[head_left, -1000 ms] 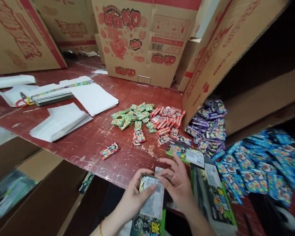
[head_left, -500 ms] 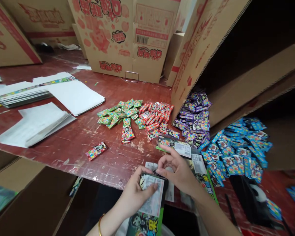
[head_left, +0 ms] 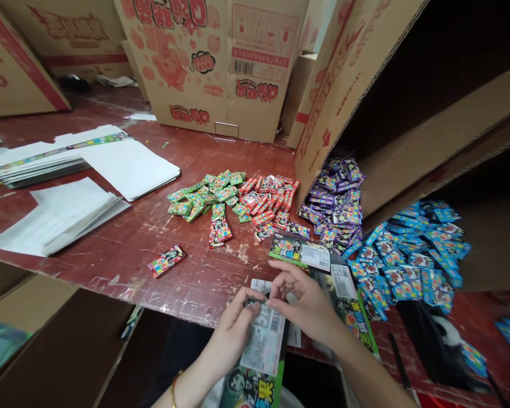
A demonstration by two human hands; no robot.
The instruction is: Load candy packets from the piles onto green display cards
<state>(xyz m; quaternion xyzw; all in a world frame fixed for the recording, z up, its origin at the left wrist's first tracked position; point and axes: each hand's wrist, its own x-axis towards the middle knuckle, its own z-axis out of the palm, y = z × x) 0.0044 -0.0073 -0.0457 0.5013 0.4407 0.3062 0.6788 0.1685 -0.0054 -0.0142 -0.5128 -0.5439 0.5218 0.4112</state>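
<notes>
My left hand [head_left: 233, 331] grips the top of a green and black candy pouch [head_left: 259, 351] with a white label, held at the near table edge. My right hand [head_left: 304, 300] pinches the same pouch's upper rim with thumb and forefinger. More pouches of this kind [head_left: 300, 251] lie flat just beyond my right hand. Behind them sit piles of small candy packets: green ones [head_left: 208, 195], red ones [head_left: 267, 204], purple ones [head_left: 335, 198] and blue ones [head_left: 408, 260]. One lone red packet [head_left: 166, 260] lies apart on the left.
The worn red table [head_left: 123, 249] carries stacks of white sheets [head_left: 63, 212] and flat printed cartons [head_left: 38, 161] at the left. Printed cardboard boxes [head_left: 212, 62] stand along the back. A large tipped box [head_left: 365, 85] lies open at the right. Brown cartons [head_left: 55, 340] sit below the table edge.
The view swung to the right, then settled. My hands rose a little at the pouch's top, and my right fingers closed into a pinch on its rim.
</notes>
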